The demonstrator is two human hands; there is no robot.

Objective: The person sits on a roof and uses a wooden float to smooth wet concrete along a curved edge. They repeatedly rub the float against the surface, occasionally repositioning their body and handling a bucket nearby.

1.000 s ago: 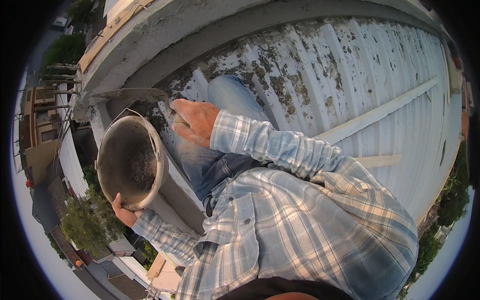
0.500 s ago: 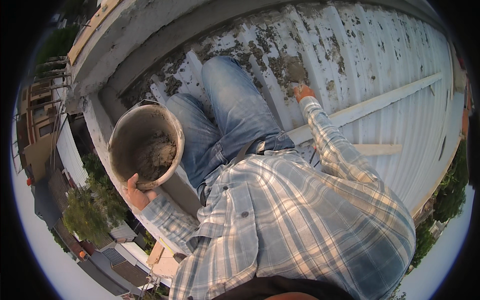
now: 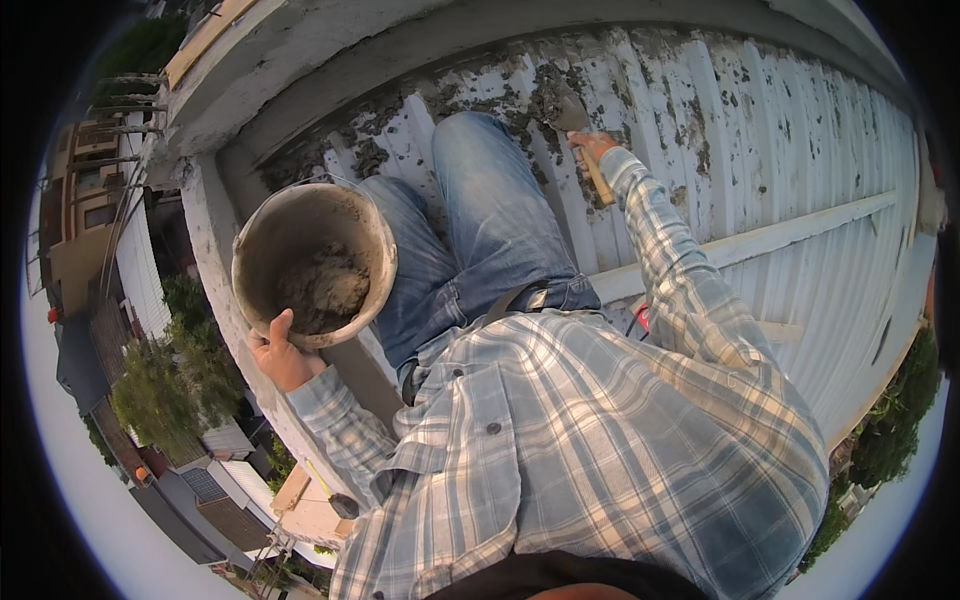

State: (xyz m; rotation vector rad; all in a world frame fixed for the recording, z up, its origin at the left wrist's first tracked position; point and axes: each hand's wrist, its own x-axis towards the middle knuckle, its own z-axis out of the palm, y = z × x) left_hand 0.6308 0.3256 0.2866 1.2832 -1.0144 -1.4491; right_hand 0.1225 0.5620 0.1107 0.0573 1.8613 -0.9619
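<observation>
My left hand (image 3: pixel 287 357) is closed on the near rim of a round, mortar-stained bucket (image 3: pixel 300 225), thumb over the edge. The bucket tilts toward me beside my left knee, and a heap of wet grey mortar (image 3: pixel 338 287) lies in its bottom. Out to the front right, my right hand (image 3: pixel 594 147) is wrapped round a trowel (image 3: pixel 571 113). Its wooden handle points back toward me, while the metal blade is low over the mortar-smeared corrugated roof sheet (image 3: pixel 790 130). Whether the blade touches the sheet I cannot tell.
A long pale wooden strip (image 3: pixel 770 238) crosses the sheet on the right. A concrete wall (image 3: pixel 330 75) curves along the far side, and a narrow ledge (image 3: pixel 218 270) runs down the left, with rooftops and trees (image 3: pixel 170 390) below it. Mortar clumps (image 3: pixel 370 155) lie beyond my knees.
My right hand has moved farther out and slightly left, and the trowel's blade and handle now show clearly. My left hand still grips the bucket, which appears slightly higher and farther right.
</observation>
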